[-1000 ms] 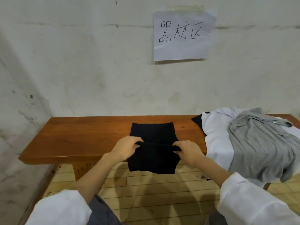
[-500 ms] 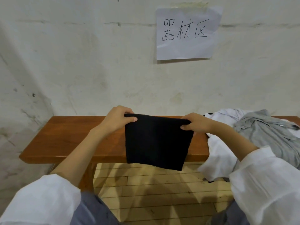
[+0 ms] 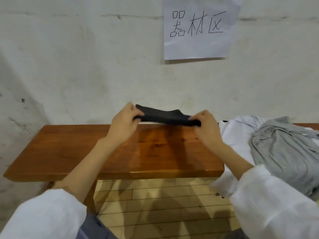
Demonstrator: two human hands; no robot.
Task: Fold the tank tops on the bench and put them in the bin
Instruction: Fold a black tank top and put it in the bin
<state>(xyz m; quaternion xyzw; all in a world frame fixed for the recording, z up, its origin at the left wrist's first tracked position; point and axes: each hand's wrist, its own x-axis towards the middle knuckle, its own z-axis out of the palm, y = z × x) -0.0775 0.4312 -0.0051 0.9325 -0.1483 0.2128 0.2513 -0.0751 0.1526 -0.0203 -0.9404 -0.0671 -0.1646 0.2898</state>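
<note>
A folded black tank top (image 3: 165,115) is held level in the air above the wooden bench (image 3: 120,152), seen almost edge-on. My left hand (image 3: 123,125) grips its left end and my right hand (image 3: 205,128) grips its right end. On the bench's right part lies a grey tank top (image 3: 284,149) crumpled on top of a white tank top (image 3: 236,135). No bin is in view.
The bench stands against a white wall with a paper sign (image 3: 198,28) taped above it. Pale wooden floorboards (image 3: 155,204) run under the bench. White sleeves cover both of my forearms.
The black tank top has risen from the bench's front edge. It hung as a flat panel half a second ago. Now it is raised higher and turned level between both hands.
</note>
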